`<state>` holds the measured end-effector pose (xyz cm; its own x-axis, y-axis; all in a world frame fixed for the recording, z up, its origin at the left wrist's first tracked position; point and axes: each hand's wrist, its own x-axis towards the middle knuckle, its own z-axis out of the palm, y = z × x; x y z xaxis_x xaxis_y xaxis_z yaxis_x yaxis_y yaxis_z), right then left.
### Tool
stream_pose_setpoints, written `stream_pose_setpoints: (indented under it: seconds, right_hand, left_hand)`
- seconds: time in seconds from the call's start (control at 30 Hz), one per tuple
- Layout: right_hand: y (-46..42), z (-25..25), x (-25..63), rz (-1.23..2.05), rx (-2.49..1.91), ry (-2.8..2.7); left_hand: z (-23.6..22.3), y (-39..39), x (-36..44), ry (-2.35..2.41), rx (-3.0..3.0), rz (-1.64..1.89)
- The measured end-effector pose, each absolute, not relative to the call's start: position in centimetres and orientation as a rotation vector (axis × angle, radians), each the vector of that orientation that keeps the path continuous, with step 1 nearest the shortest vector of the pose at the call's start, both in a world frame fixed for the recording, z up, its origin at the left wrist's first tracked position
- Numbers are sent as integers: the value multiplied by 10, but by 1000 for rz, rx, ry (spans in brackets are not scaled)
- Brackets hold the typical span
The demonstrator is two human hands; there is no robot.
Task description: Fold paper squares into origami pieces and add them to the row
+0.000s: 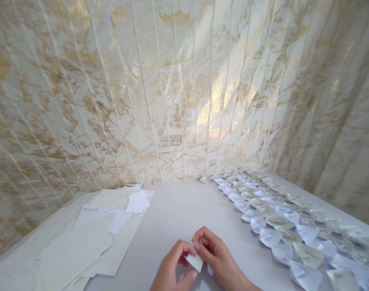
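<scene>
A small folded piece of white paper (195, 262) is held up above the table near its front. My left hand (174, 266) grips it from the left, thumb below and fingers curled behind. From the right, my right hand (216, 256) pinches its upper edge between thumb and forefinger. Parts of the paper are hidden behind the fingers. To the right of my hands stand rows of folded paper pieces (269, 237), some bright white, others greyish.
On the left lies a loose pile of flat paper sheets (75, 250), with small white squares (138, 202) at its far end. The pale table (175, 210) reaches back to a gold-patterned curtain (160, 101). Another stretch of curtain (338, 133) hangs along the right.
</scene>
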<state>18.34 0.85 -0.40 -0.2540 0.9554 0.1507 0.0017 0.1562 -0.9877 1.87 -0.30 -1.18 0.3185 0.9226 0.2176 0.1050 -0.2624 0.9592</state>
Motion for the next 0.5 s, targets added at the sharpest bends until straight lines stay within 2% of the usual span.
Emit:
stream_pose_setpoints:
  seconds: [0.3,0.5]
  right_hand:
    - [1,9,189,1154,-936,-1584]
    - [3,7,189,1132,-977,-1596]
  left_hand:
    - [6,-1,13,1067,1399,1137]
    - [9,-1,12,1034,1468,1108]
